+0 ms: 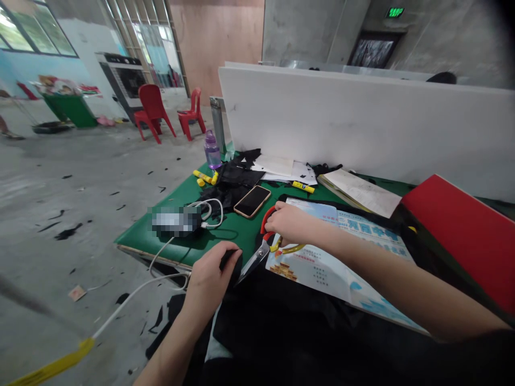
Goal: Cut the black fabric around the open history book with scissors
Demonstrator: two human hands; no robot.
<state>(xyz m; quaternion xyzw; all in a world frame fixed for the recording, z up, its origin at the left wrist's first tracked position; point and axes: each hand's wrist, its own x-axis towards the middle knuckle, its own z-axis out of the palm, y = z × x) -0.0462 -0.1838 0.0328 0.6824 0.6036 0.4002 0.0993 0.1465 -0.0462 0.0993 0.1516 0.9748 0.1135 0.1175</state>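
My right hand grips the red handle of a pair of scissors, whose blades point down and left towards my left hand. A yellow part of the handle shows below my fingers. Black material is pinched between the thumb and fingers of my left hand, close beside the blade tips. Beneath my right forearm lies a printed blue and white booklet with black material around its far edge. A phone rests on the green table beyond the scissors.
Black scraps, a purple bottle and a yellow glue stick are farther back. A white cable hangs over the left edge. A red box stands right; a white partition rises behind. Red chairs stand beyond.
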